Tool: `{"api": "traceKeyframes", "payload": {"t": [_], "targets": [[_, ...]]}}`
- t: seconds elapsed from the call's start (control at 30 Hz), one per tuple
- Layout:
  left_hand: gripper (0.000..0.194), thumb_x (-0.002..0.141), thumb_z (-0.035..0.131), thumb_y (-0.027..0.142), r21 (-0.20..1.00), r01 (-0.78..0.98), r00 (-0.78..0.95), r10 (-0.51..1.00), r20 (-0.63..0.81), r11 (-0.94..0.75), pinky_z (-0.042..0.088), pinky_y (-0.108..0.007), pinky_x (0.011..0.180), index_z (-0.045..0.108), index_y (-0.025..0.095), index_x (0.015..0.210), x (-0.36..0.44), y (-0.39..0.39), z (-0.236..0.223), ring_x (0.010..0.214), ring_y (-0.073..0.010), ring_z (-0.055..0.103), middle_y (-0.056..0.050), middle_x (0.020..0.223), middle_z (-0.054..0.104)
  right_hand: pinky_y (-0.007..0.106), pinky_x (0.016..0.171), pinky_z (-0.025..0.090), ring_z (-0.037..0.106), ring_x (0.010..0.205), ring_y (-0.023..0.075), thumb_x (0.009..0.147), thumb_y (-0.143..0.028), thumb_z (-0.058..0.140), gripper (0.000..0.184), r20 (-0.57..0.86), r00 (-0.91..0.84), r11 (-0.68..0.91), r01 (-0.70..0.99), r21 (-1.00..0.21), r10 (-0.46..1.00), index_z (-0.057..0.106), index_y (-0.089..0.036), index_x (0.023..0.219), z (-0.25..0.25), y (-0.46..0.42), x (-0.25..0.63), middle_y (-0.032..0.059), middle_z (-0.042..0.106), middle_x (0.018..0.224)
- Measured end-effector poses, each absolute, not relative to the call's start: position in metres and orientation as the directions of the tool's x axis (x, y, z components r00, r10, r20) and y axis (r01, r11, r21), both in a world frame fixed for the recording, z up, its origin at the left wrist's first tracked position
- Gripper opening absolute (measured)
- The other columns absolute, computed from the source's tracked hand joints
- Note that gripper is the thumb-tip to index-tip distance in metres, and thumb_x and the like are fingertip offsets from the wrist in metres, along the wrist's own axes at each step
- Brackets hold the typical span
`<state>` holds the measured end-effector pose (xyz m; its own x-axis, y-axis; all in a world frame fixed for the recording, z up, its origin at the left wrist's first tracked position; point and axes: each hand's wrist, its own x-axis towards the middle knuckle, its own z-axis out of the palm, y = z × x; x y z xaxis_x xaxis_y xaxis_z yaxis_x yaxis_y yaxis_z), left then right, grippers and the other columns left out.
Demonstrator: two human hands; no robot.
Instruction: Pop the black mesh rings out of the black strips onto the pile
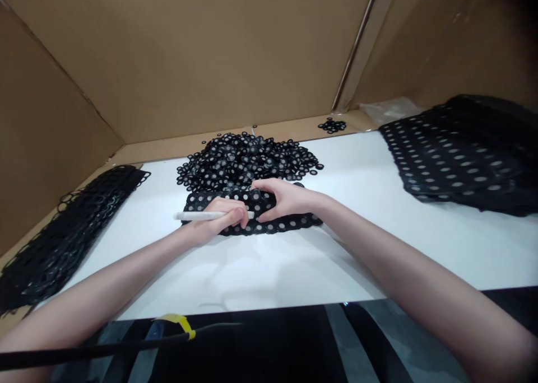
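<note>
A black strip with rows of round holes (277,226) lies flat on the white board, in front of a heap of small black rings (252,162). My left hand (225,212) is closed around a white pen-like stick (195,216), held nearly level just over the strip, its right end towards my other hand. From the right, my right hand (283,198) rests on the strip with thumb and forefinger spread apart. Its other fingers are partly hidden, and no object shows between the visible ones.
Stacked black perforated sheets (71,232) lie at the left, and a larger pile of dotted black sheets (454,153) at the right. A few loose rings (332,125) and a clear plastic bag (390,110) sit at the back. Cardboard walls (218,52) enclose the white board (348,159).
</note>
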<state>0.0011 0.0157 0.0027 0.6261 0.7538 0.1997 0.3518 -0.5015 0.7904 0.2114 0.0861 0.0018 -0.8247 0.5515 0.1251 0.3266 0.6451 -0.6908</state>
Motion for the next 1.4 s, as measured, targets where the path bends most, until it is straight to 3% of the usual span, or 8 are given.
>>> {"api": "traceKeyframes", "payload": {"t": [0.17, 0.4, 0.7, 0.93, 1.23, 1.4], "targets": [[0.056, 0.095, 0.03, 0.048, 0.788, 0.355, 0.636, 0.748, 0.191, -0.503, 0.038, -0.027, 0.062, 0.062, 0.012, 0.067, 0.0, 0.015, 0.003, 0.06, -0.014, 0.048, -0.004, 0.064, 0.053, 0.026, 0.07, 0.04, 0.051, 0.079, 0.016, 0.063, -0.029, 0.071, 0.033, 0.113, -0.827, 0.627, 0.321, -0.71, 0.551, 0.051, -0.018, 0.086, 0.003, 0.086, 0.212, -0.0028, 0.053, 0.083], [0.048, 0.097, 0.03, 0.038, 0.711, 0.376, 0.667, 0.706, 0.237, -0.594, 0.04, -0.025, 0.066, 0.062, 0.013, 0.072, 0.002, 0.011, 0.002, 0.066, -0.0141, 0.052, -0.005, 0.071, 0.059, 0.025, 0.071, 0.039, 0.051, 0.08, 0.0158, 0.063, -0.027, 0.071, 0.032, 0.143, -0.835, 0.654, 0.297, -0.696, 0.532, 0.051, -0.018, 0.085, 0.004, 0.084, 0.212, -0.0021, 0.055, 0.084], [0.056, 0.096, 0.027, 0.047, 0.725, 0.386, 0.654, 0.723, 0.222, -0.571, 0.04, -0.025, 0.064, 0.062, 0.013, 0.07, 0.0, 0.012, 0.003, 0.063, -0.0134, 0.051, -0.004, 0.068, 0.057, 0.025, 0.071, 0.039, 0.053, 0.081, 0.0163, 0.062, -0.025, 0.073, 0.033, 0.155, -0.831, 0.674, 0.308, -0.672, 0.534, 0.052, -0.018, 0.087, 0.003, 0.085, 0.212, -0.0025, 0.057, 0.085], [0.044, 0.098, 0.03, 0.03, 0.678, 0.434, 0.675, 0.713, 0.19, -0.593, 0.039, -0.024, 0.066, 0.059, 0.013, 0.069, 0.008, 0.007, 0.005, 0.066, -0.0129, 0.053, -0.005, 0.07, 0.057, 0.026, 0.074, 0.04, 0.054, 0.085, 0.0175, 0.062, -0.025, 0.074, 0.036, 0.153, -0.837, 0.675, 0.3, -0.674, 0.526, 0.054, -0.018, 0.092, 0.003, 0.085, 0.212, -0.0002, 0.06, 0.092], [0.043, 0.098, 0.029, 0.029, 0.693, 0.39, 0.658, 0.71, 0.251, -0.606, 0.039, -0.022, 0.065, 0.058, 0.013, 0.072, 0.006, 0.006, -0.001, 0.066, -0.0122, 0.051, -0.004, 0.07, 0.057, 0.026, 0.075, 0.041, 0.055, 0.085, 0.0179, 0.061, -0.025, 0.075, 0.038, 0.127, -0.828, 0.665, 0.337, -0.667, 0.547, 0.055, -0.018, 0.093, 0.006, 0.084, 0.213, -0.0003, 0.06, 0.092], [0.042, 0.098, 0.029, 0.027, 0.673, 0.446, 0.68, 0.712, 0.174, -0.59, 0.037, -0.022, 0.065, 0.054, 0.013, 0.069, 0.01, 0.007, 0.005, 0.065, -0.0112, 0.05, -0.003, 0.069, 0.055, 0.025, 0.071, 0.041, 0.054, 0.082, 0.0168, 0.062, -0.025, 0.074, 0.036, 0.146, -0.836, 0.681, 0.316, -0.661, 0.529, 0.054, -0.018, 0.091, 0.003, 0.085, 0.213, -0.0015, 0.058, 0.088]]}}
